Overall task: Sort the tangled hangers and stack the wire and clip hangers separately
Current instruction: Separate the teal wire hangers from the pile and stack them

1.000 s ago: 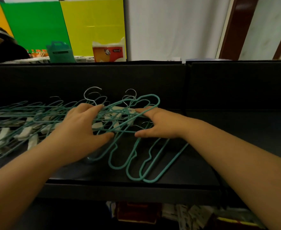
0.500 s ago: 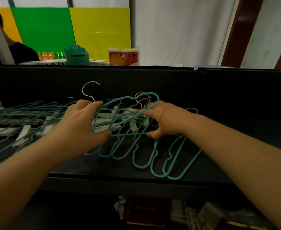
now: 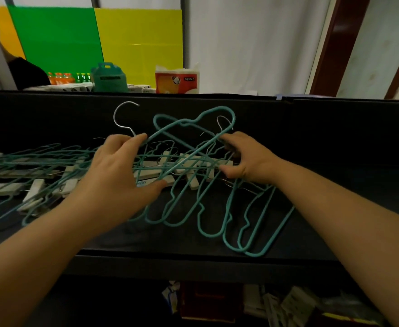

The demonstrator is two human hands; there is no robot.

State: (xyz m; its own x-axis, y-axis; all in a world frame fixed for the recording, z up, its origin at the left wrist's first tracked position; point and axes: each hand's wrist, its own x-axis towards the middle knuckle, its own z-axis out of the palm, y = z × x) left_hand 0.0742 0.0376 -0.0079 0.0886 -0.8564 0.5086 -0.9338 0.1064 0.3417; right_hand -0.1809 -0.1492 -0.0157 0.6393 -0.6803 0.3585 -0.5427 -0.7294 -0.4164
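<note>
1. The tangle of wire hangers (image 3: pixel 193 185) and clip hangers (image 3: pixel 184 166) lies on the table (image 3: pixel 335 208).
2. More hangers (image 3: pixel 28 166) spread to its left.
3. The left hand (image 3: pixel 113 175) and right hand (image 3: pixel 248 159) flank the tangle.

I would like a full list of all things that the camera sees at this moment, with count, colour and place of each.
wire hangers: many, count unclear, teal, tangled across the shelf from left to centre
clip hangers: several, whitish clips with silver hooks, mixed into the tangle
shelf: one, black, holds the hangers
container: one, teal, behind the shelf wall
tissue pack: one, orange and white, right of the container
bottles: several, orange and green, far left back
panels: green, yellow, orange, on the back wall
left hand: one, gripping hangers
right hand: one, gripping hangers
</note>
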